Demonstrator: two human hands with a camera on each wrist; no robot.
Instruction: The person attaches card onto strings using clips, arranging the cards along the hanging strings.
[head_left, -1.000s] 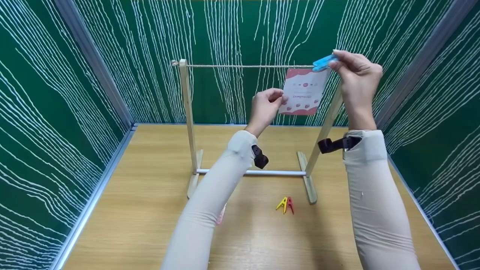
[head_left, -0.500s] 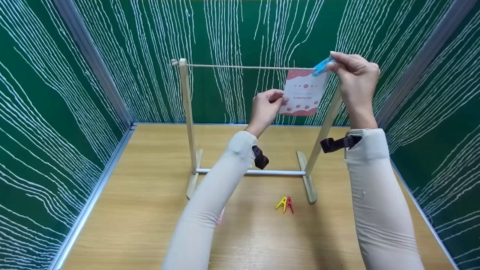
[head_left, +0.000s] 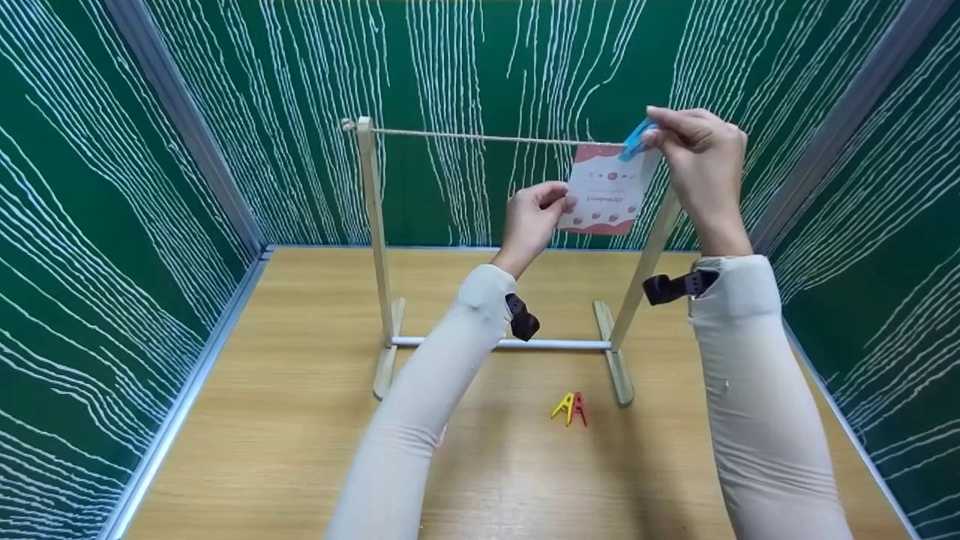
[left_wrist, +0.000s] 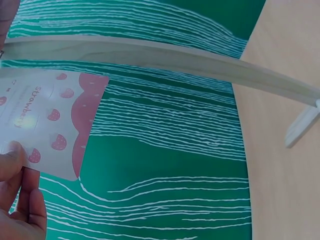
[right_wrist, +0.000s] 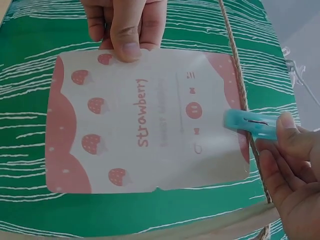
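Observation:
A white and pink card [head_left: 604, 191] printed with strawberries and the word "strawberry" hangs at the right part of a twine line [head_left: 480, 137]. My left hand [head_left: 531, 220] pinches the card's left edge between thumb and fingers. With thumb and fingertips my right hand [head_left: 703, 165] grips the handle end of a blue clothespin [head_left: 636, 141]. In the right wrist view the clothespin [right_wrist: 250, 124] lies across the twine [right_wrist: 235, 55], its tip over the card's [right_wrist: 165, 130] top edge. The print stands upside down in the head view.
The twine is strung on a wooden stand with a left post [head_left: 376, 232], a right post [head_left: 651, 255] and a white lower bar [head_left: 555, 344]. A yellow clothespin [head_left: 562, 408] and a red clothespin [head_left: 579, 409] lie on the table [head_left: 285, 420]. A pinkish item [head_left: 440, 437] is mostly hidden by the left sleeve.
My right hand has moved slightly left and down, tilting the blue clothespin more steeply and placing its tip over the card. The twine's right part and the card have dipped a little.

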